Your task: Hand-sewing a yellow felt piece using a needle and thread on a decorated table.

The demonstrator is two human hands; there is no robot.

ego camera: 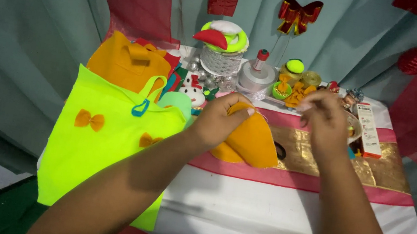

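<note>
Two bare forearms reach away from the viewer over a small table (281, 219) draped in smooth white cloth, whose near edge hangs in soft folds. Across the tabletop runs a shiny gold band (380, 168) edged with pink stripes. The left hand (219, 121) is curled closed around a piece of orange felt (251, 139), rounded and folded, resting on the gold band near the table's middle. The right hand (325, 117) hovers just beside it, fingers pinched together; what they pinch is too small to tell. Over the left edge hangs a flat neon-green fabric bag (99, 156) with two small orange bows, and behind it an orange fabric bag (123, 64). A long white and orange box (368, 130) lies near the right edge. The far edge is crowded: a snowman figure (190, 90), a white tape roll (256, 76), ribbon spools. Open cloth remains only along the near edge. Grey-green curtains (18, 36) hang behind, carrying a red foil bow (299, 13).
</note>
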